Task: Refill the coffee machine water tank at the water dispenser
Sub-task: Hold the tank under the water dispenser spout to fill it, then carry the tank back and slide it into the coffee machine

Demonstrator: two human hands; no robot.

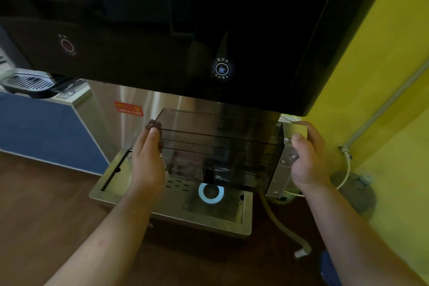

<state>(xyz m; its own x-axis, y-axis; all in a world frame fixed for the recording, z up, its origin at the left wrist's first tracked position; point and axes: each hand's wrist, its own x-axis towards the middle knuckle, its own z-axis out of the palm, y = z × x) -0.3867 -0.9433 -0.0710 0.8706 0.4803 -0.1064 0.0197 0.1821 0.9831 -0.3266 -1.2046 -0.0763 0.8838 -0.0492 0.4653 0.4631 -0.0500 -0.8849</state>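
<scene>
Yellow wall (pixel 383 58) at right, wood floor (pixel 46 204) below. Black-fronted water dispenser (pixel 162 30) fills upper view; lit cup button (pixel 222 69) on front panel. Steel drip tray (pixel 130 195) w/ glowing blue ring (pixel 211 193) beneath. Smoked clear water tank (pixel 216 144) held above tray, under dispenser front. Left hand (pixel 148 162) grips tank's left end; right hand (pixel 307 158) grips right end.

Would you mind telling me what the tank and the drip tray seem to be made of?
Tank: apparently smoky transparent plastic; the tray shows through its walls. Drip tray: probably brushed stainless steel, judging by its dull grey metallic sheen and slotted drain.
</scene>
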